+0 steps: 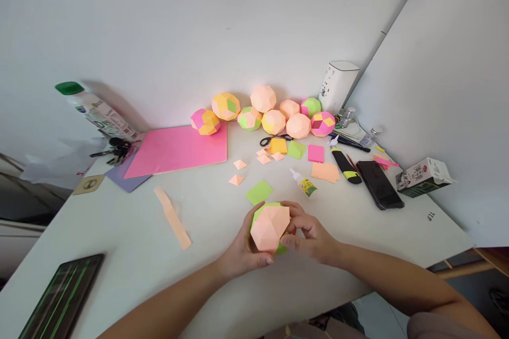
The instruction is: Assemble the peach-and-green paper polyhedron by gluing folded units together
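Observation:
A faceted paper ball [270, 226], peach on the side facing me with green at its edges, is held above the front of the desk. My left hand [245, 251] is wrapped round its left side, thumb below. At its right edge, my right hand [312, 235] is closed with bent fingers and thumb against the paper; parts of those fingers are hidden. Just beyond the ball lies a green paper square [259, 192]. A small glue bottle [304, 183] rests on its side farther right. Several folded peach paper pieces [237, 179] lie past the green square.
Finished-looking paper balls [273, 122] are grouped along the wall. Scissors [265, 141], sticky note pads [316, 153], a box cutter [345, 165] and a phone [379, 184] lie to the right. A peach strip [173, 218], pink board [183, 148] and tablet [61, 296] are on the left.

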Tool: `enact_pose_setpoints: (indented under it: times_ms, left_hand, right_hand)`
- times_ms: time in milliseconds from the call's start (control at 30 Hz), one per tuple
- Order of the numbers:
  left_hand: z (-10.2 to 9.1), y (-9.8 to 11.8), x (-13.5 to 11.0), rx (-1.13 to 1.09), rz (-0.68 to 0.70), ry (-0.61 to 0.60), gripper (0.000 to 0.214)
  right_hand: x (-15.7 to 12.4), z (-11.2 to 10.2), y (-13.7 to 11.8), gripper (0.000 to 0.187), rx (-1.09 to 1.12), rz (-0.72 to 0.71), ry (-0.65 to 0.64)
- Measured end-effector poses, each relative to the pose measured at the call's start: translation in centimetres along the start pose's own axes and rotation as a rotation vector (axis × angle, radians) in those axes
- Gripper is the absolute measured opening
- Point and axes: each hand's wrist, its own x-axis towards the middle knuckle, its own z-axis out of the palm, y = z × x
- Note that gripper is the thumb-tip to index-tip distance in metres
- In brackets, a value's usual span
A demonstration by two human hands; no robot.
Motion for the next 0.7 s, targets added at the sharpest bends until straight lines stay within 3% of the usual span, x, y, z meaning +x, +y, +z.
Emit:
enact_pose_setpoints:
  times_ms: [200, 333, 533, 600, 700]
  left_hand:
    - [-0.3, 0.3, 0.2, 0.002, -0.031, 0.035, 0.09]
    - [-0.8, 0.5, 0.5, -0.031, -0.038, 0.095, 0.083]
    - [-1.2, 1.4, 1.0, -0.184, -0.133, 0.037, 0.069]
    - [-1.4, 1.6, 1.1, -0.201, -0.135, 0.021, 0.065]
    - [-1.6, 1.7, 1.2, -0.216, -0.132, -0.011, 0.064]
  right_hand:
    - [0.1, -0.1, -0.2, 0.032, -0.084, -0.057, -0.01]
    - [0.3, -0.9, -0.6, 0.023, -0.199, -0.213, 0.012]
    - [1.4, -3.8, 0.9, 0.015, -0.715, -0.464, 0.357]
    - [1.8, -4.6, 2.1, 0.02, -0.91, -0.428, 0.418]
    - [2.2, -5.5, 4.1, 0.036, -1.061, -0.245, 0.391]
